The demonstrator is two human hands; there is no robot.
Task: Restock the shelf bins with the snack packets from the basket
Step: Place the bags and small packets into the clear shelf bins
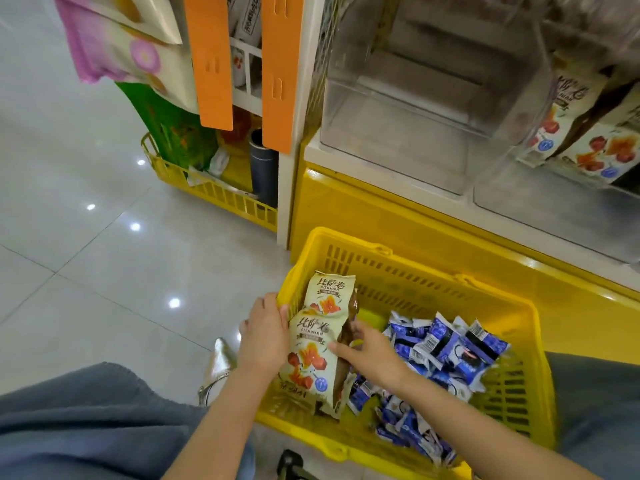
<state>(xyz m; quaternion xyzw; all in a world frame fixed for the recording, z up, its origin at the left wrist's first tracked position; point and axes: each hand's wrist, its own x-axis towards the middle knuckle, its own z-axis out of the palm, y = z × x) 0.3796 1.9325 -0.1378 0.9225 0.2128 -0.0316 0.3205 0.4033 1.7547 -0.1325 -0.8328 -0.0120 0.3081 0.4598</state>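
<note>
A yellow plastic basket (433, 275) sits on the floor before the shelf. At its left end stand cream snack packets (311, 355) with red-orange pictures, a second one (329, 294) behind. My left hand (265, 336) grips the near packet's left side at the basket rim. My right hand (370, 353) presses on the stack's right side, fingers on the front packet. Several small blue packets (446, 348) fill the basket's right part. A clear shelf bin (415, 109) above stands bare inside; the bin to its right (588, 133) holds the same cream packets.
A yellow shelf base (363, 209) runs under the bins. To the left, another yellow basket (207, 188) holds bags and a dark cylinder, with orange strips (211, 64) and hanging bags (114, 46) above. Glossy grey floor tiles (86, 237) lie left. My grey-clad knees flank the basket.
</note>
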